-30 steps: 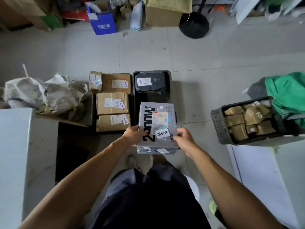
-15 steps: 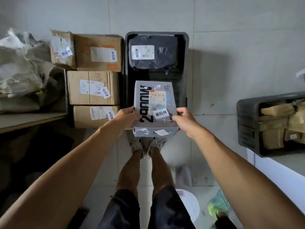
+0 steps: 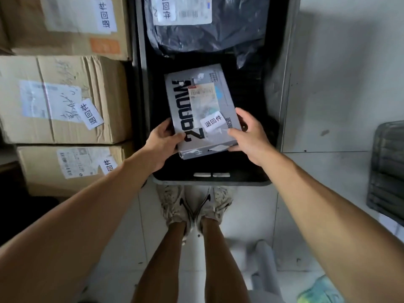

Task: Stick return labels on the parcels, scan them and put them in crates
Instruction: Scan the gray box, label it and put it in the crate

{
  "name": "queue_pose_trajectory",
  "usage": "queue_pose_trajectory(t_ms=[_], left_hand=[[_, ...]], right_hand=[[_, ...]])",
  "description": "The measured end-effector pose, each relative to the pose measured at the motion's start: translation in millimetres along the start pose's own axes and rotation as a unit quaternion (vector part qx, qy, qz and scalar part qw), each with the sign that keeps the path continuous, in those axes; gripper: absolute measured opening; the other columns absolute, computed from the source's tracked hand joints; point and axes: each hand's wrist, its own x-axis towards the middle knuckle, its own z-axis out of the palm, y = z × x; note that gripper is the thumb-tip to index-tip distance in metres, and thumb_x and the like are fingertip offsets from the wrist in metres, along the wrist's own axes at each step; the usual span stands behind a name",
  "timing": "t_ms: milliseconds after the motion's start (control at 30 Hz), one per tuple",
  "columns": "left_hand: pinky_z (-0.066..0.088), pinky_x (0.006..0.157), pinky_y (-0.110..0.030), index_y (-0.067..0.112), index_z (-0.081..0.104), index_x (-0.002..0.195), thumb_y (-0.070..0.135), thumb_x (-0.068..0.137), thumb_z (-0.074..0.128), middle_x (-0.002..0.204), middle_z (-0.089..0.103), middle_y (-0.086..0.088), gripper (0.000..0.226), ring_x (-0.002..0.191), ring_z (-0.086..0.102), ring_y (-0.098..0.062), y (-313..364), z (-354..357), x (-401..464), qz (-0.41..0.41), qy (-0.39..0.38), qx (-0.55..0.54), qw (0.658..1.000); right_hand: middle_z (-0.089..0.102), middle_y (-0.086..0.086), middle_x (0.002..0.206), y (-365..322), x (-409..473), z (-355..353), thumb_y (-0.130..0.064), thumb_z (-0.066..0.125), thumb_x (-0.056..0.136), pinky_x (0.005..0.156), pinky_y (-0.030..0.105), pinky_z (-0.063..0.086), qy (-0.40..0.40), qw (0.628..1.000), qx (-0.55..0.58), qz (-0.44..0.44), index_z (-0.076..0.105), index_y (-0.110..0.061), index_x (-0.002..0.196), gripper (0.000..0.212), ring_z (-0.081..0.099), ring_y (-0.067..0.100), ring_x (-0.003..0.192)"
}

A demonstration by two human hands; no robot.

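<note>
Head view is looking straight down over the black crate [image 3: 284, 88] on the floor, and both hands are holding the grey box parcel [image 3: 201, 106] inside its mouth. The parcel is already wearing its white return label [image 3: 212, 121], so I would judge the step in hand to be the last one for this item: setting it down in the crate. Whether it is resting on the crate bottom yet, I cannot tell.

Left hand [image 3: 162, 143] is gripping the near left corner, thumb lying over the top face and fingers curling underneath. Right hand [image 3: 247, 133] is pinching the near right edge, thumb on top close by the label, fingers wrapping the side. Both forearms are reaching forward and down, the person bending over their shoes [image 3: 192, 206].

A dark bagged parcel [image 3: 207, 33] is lying at the far end of the crate, apart from the grey one. Labelled cardboard boxes [image 3: 65, 99] are standing just beside the crate on the left.

Next move probably calls for letting the box settle flat, then freeing both hands.
</note>
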Motion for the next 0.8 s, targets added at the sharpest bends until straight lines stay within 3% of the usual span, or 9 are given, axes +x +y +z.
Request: queue_pose_trajectory(t_ms=[100, 233, 367, 433, 567, 633, 700, 800], left_hand=[[0.061, 0.087, -0.042, 0.022, 0.041, 0.153, 0.003, 0.097, 0.064, 0.125, 0.069, 0.001, 0.064, 0.104, 0.070, -0.015, 4, 8, 17, 0.023, 0.009, -0.008, 1.000], [0.060, 0.087, -0.049, 0.019, 0.053, 0.140, 0.001, 0.096, 0.063, 0.118, 0.070, 0.005, 0.049, 0.104, 0.069, -0.017, 11, 22, 29, 0.010, 0.031, -0.027, 0.999], [0.059, 0.091, -0.049, 0.006, 0.062, 0.125, -0.003, 0.091, 0.068, 0.119, 0.071, -0.010, 0.035, 0.105, 0.070, -0.027, -3, 44, 33, -0.056, 0.053, -0.093, 0.993], [0.059, 0.090, -0.044, 0.004, 0.065, 0.112, -0.004, 0.089, 0.070, 0.117, 0.071, -0.015, 0.024, 0.104, 0.070, -0.029, -10, 54, 34, -0.070, 0.051, -0.134, 0.987], [0.057, 0.095, -0.038, 0.004, 0.066, 0.093, -0.007, 0.088, 0.070, 0.110, 0.072, -0.019, 0.013, 0.096, 0.070, -0.026, -12, 77, 42, -0.067, 0.046, -0.206, 0.975], [0.057, 0.096, -0.037, 0.000, 0.064, 0.101, -0.010, 0.088, 0.068, 0.113, 0.070, -0.019, 0.017, 0.101, 0.070, -0.027, -8, 89, 51, -0.070, 0.033, -0.244, 0.967], [0.061, 0.086, -0.035, -0.003, 0.059, 0.118, -0.010, 0.089, 0.067, 0.120, 0.068, -0.021, 0.031, 0.099, 0.071, -0.027, -1, 96, 61, -0.071, 0.009, -0.276, 0.958], [0.063, 0.077, -0.035, 0.002, 0.054, 0.131, -0.003, 0.094, 0.064, 0.122, 0.069, -0.021, 0.039, 0.097, 0.071, -0.028, 14, 101, 77, -0.094, -0.018, -0.313, 0.945]], right_hand=[[0.055, -0.008, 0.140, -5, 18, -1, -0.007, 0.063, 0.092, 0.076, 0.042, 0.064, 0.006, 1.000, -0.008, -0.026, 0.039, -0.040, 0.150, 0.071, 0.066, 0.018, 0.110], [0.050, -0.012, 0.146, -21, 35, -8, -0.021, 0.063, 0.082, 0.094, 0.048, 0.058, 0.015, 0.994, -0.086, -0.062, 0.042, -0.050, 0.144, 0.072, 0.060, 0.018, 0.122], [0.059, -0.015, 0.131, -44, 52, -26, -0.018, 0.055, 0.088, 0.092, 0.042, 0.058, -0.017, 0.977, -0.199, -0.081, 0.045, -0.045, 0.146, 0.064, 0.064, 0.013, 0.109], [0.063, -0.013, 0.126, -55, 63, -35, -0.015, 0.054, 0.092, 0.093, 0.034, 0.055, -0.025, 0.962, -0.253, -0.102, 0.048, -0.038, 0.147, 0.060, 0.063, 0.011, 0.106], [0.055, -0.011, 0.140, -69, 80, -38, -0.009, 0.054, 0.093, 0.094, 0.011, 0.037, 0.002, 0.940, -0.299, -0.163, 0.046, -0.029, 0.151, 0.061, 0.054, 0.006, 0.119], [0.040, -0.003, 0.153, -68, 85, -32, -0.003, 0.056, 0.092, 0.094, -0.004, 0.026, 0.051, 0.941, -0.258, -0.212, 0.042, -0.022, 0.152, 0.065, 0.045, 0.010, 0.132], [0.025, 0.007, 0.159, -65, 87, -24, -0.002, 0.062, 0.089, 0.086, -0.013, 0.016, 0.138, 0.956, -0.163, -0.202, 0.038, -0.020, 0.152, 0.069, 0.035, 0.011, 0.136], [0.043, 0.001, 0.150, -55, 89, -9, -0.011, 0.063, 0.093, 0.067, -0.004, 0.034, 0.206, 0.977, 0.018, -0.056, 0.039, -0.021, 0.151, 0.064, 0.048, 0.009, 0.116]])
